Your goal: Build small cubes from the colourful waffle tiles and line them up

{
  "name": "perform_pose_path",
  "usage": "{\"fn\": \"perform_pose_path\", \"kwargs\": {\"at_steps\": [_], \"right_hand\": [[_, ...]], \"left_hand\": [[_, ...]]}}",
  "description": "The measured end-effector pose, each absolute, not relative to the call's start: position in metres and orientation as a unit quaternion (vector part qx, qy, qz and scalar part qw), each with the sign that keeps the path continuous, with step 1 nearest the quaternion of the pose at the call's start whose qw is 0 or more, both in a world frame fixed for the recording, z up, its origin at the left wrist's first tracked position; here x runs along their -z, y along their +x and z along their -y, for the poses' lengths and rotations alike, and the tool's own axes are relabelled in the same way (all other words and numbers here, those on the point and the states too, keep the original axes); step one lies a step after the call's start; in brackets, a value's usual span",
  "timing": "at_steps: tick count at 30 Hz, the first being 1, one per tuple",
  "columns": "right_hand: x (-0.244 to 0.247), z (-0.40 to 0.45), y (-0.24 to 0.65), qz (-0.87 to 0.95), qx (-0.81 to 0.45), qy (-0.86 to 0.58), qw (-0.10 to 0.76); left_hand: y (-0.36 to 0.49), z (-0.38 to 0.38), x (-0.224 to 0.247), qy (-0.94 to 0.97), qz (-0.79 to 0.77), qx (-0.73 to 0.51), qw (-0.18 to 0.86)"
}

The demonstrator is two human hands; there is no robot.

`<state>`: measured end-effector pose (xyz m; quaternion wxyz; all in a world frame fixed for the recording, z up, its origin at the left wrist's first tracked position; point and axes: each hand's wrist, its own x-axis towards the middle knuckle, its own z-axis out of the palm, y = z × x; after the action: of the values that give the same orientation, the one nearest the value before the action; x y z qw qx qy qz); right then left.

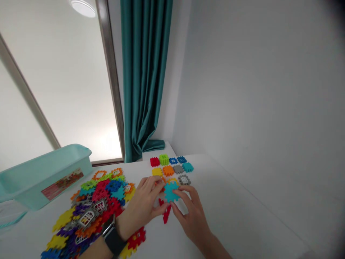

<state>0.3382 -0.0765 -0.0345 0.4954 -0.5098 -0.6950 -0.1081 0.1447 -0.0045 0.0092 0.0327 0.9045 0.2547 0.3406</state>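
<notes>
The left grip (142, 205) and right grip (192, 221) press together from opposite sides on a teal waffle-block tile (170, 191), held between them above the white bench (221, 212). The tile looks light and stiff, likely to keep its shape, and its opposite toothed edges offer the surest hold. Squarish, it shows no clear long axis and faces up, nearly flat. A red tile (166, 213) shows edge-on just below the grips, rows of tiles (172, 167) lie beyond, and a loose pile of tiles (94, 212) lies left.
</notes>
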Motion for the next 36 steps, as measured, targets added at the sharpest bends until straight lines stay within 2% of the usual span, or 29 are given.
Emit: {"fn": "perform_pose_path", "kwargs": {"at_steps": [11, 23, 36], "right_hand": [[0.049, 0.061, 0.377, 0.672, 0.080, -0.554, 0.485], [0.064, -0.009, 0.473, 0.640, 0.044, -0.605, 0.472], [0.081, -0.051, 0.493, 0.632, 0.016, -0.624, 0.460]], "left_hand": [[0.161, -0.008, 0.000, 0.908, -0.278, -0.312, 0.044], [0.154, -0.021, 0.006, 0.905, -0.294, -0.307, 0.027], [0.152, -0.023, 0.006, 0.910, -0.297, -0.290, 0.007]]}}
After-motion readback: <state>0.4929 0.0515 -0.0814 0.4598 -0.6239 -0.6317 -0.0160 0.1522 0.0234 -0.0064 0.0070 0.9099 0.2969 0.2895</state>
